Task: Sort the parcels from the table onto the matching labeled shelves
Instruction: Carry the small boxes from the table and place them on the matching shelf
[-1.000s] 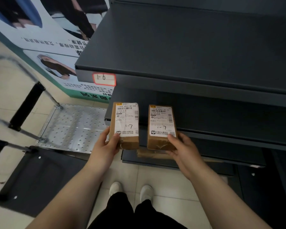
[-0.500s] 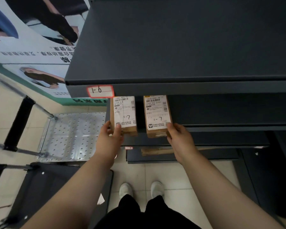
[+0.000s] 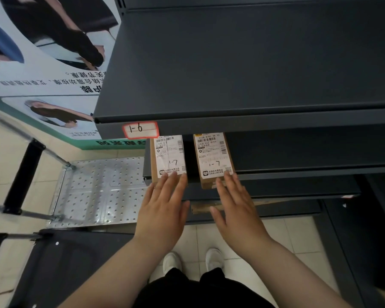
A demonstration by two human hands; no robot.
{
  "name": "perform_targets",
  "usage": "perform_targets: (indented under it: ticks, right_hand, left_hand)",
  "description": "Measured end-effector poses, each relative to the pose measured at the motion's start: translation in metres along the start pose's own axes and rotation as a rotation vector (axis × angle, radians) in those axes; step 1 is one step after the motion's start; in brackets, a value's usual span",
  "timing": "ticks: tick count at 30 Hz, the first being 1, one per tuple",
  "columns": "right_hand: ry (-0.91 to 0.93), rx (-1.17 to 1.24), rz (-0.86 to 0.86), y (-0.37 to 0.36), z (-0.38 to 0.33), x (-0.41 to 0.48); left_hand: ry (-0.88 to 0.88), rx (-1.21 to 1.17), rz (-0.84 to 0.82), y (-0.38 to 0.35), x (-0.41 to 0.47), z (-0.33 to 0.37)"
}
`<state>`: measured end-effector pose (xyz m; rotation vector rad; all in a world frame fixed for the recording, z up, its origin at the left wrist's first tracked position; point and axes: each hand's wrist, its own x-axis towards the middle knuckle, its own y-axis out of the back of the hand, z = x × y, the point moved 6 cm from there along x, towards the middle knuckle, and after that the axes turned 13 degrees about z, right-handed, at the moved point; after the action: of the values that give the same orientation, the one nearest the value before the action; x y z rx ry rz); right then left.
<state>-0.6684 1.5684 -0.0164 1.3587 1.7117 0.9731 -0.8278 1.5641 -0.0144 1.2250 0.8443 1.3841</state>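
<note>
1. I am judging the two small brown cardboard parcels (image 3: 168, 160) (image 3: 213, 160) light and stiff, best gripped across their long sides.
2. Each is carrying a white shipping label hand-marked 1-7.
3. Both are lying side by side on the dark metal shelf (image 3: 298, 167), at 12 o'clock from my hands, under the red-bordered 1-6 tag (image 3: 140, 130).
4. My left hand (image 3: 162, 210) and right hand (image 3: 236, 210) are spread flat, fingertips touching the near ends, gripping nothing.

The shelves (image 3: 253, 63) look like matt dark painted metal. Both parcels (image 3: 168, 158) (image 3: 213, 160) are brown cardboard with smooth white paper labels. The cart deck (image 3: 98, 190) is shiny perforated metal, its handle (image 3: 23, 176) matt black. The floor (image 3: 287, 236) is smooth pale tile.
</note>
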Motion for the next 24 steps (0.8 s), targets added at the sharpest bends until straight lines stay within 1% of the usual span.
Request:
perform_targets:
  ticks: [3,6,13,16,22,24]
  right_hand:
    - [0.047,-0.12,-0.025,-0.008,-0.003,0.008]
    - [0.044,-0.19,-0.054,-0.013,-0.001,0.018]
    - [0.031,-0.272,-0.107,-0.016,-0.004,0.06]
    - [0.027,-0.285,-0.124,-0.018,-0.008,0.08]
    - [0.025,-0.306,-0.141,-0.02,-0.009,0.102]
    - [0.029,-0.306,-0.115,-0.015,-0.011,0.099]
  left_hand:
    - [-0.014,0.07,-0.085,-0.015,0.002,-0.007]
    - [-0.04,0.096,-0.124,-0.023,0.008,-0.016]
    - [-0.05,0.038,-0.133,-0.026,0.032,-0.029]
    - [-0.054,0.057,-0.147,-0.027,0.046,-0.033]
    - [-0.06,0.081,-0.221,-0.031,0.064,-0.04]
    - [-0.069,0.079,-0.243,-0.029,0.067,-0.041]
